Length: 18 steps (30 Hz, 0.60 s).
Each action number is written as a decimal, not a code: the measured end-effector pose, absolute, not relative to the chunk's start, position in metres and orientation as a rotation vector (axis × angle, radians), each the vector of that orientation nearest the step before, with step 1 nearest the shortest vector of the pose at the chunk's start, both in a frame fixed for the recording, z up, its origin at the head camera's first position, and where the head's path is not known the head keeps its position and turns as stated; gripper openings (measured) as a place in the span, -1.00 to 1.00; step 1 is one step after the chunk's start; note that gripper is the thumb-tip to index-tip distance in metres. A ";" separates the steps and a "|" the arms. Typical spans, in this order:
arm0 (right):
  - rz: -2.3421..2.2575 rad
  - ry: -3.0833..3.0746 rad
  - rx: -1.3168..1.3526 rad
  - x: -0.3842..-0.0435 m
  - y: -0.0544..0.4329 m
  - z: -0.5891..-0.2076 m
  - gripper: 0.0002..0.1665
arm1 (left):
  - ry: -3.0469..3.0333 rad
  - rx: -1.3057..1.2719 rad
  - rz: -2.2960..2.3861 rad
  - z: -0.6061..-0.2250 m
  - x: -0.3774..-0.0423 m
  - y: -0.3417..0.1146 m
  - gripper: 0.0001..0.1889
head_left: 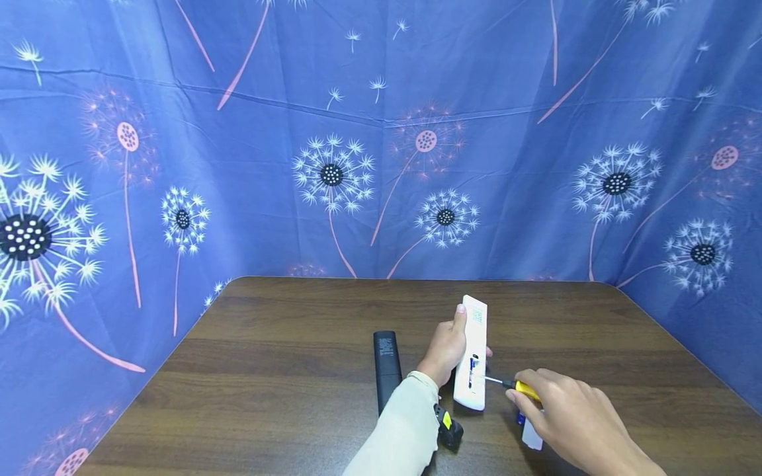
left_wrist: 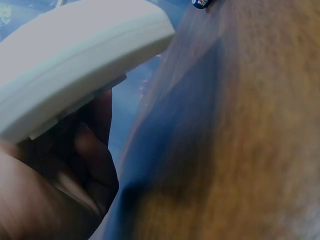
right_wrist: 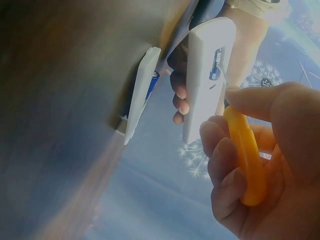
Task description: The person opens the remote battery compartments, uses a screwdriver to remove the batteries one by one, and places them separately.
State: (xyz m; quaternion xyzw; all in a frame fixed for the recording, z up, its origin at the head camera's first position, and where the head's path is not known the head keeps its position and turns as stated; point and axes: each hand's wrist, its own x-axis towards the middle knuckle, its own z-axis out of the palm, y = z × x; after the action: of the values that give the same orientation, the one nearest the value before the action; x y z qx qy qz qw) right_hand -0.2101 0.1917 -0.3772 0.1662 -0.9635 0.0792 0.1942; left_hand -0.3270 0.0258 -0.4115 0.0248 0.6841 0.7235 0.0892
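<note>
My left hand (head_left: 443, 349) grips a white remote control (head_left: 474, 340) above the table, its back turned up and its battery compartment uncovered. A blue battery (right_wrist: 216, 65) shows inside the compartment. In my right hand (head_left: 580, 416) is a screwdriver (right_wrist: 245, 155), with the fingers curled round its yellow handle. The thin metal shaft points left, its tip right at the compartment. Below the right hand, a white battery cover (head_left: 532, 437) lies on the table beside another blue battery (right_wrist: 153, 81), partly hidden by that hand. In the left wrist view, the remote's underside faces the curled fingers (left_wrist: 95, 155).
A black remote control (head_left: 387, 363) lies on the brown wooden table (head_left: 268, 370), left of the left hand and partly behind the sleeve. A black wrist camera (head_left: 449, 430) with a yellow mark sits at the left wrist. Behind the table hangs a blue dandelion-patterned cloth (head_left: 381, 66).
</note>
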 end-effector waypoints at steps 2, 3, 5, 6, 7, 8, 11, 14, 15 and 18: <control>0.228 -2.701 0.465 -0.211 0.191 -0.376 -0.80 | 2.040 0.072 2.144 -0.411 -0.327 0.026 -0.27; 0.228 -2.692 0.466 -0.211 0.191 -0.376 -0.80 | 2.047 0.076 2.139 -0.410 -0.326 0.025 -0.26; 0.234 -2.688 0.464 -0.212 0.190 -0.375 -0.80 | 2.040 0.075 2.139 -0.410 -0.326 0.024 -0.27; 0.236 -2.687 0.463 -0.213 0.189 -0.374 -0.80 | 2.031 0.080 2.143 -0.410 -0.326 0.024 -0.28; 0.237 -2.692 0.459 -0.213 0.189 -0.374 -0.80 | 2.023 0.084 2.148 -0.411 -0.326 0.024 -0.28; 0.240 -2.695 0.457 -0.214 0.189 -0.374 -0.80 | 2.015 0.092 2.154 -0.411 -0.326 0.023 -0.28; 0.251 -2.719 0.448 -0.215 0.189 -0.374 -0.80 | 1.975 0.122 2.177 -0.412 -0.326 0.022 -0.29; 0.253 -2.723 0.444 -0.216 0.189 -0.373 -0.79 | 1.946 0.148 2.191 -0.413 -0.326 0.022 -0.30; 0.253 -2.721 0.447 -0.217 0.190 -0.373 -0.79 | 1.938 0.150 2.194 -0.413 -0.326 0.022 -0.30; 0.255 -2.697 0.461 -0.218 0.190 -0.373 -0.79 | 1.931 0.142 2.192 -0.413 -0.326 0.021 -0.32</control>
State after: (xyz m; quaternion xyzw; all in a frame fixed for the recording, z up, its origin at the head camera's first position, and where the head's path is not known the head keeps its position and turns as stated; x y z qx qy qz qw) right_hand -0.2181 0.1900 -0.3730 0.1646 -0.9625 0.0908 0.1956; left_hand -0.3263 0.0212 -0.4130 0.0484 0.6564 0.7451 0.1080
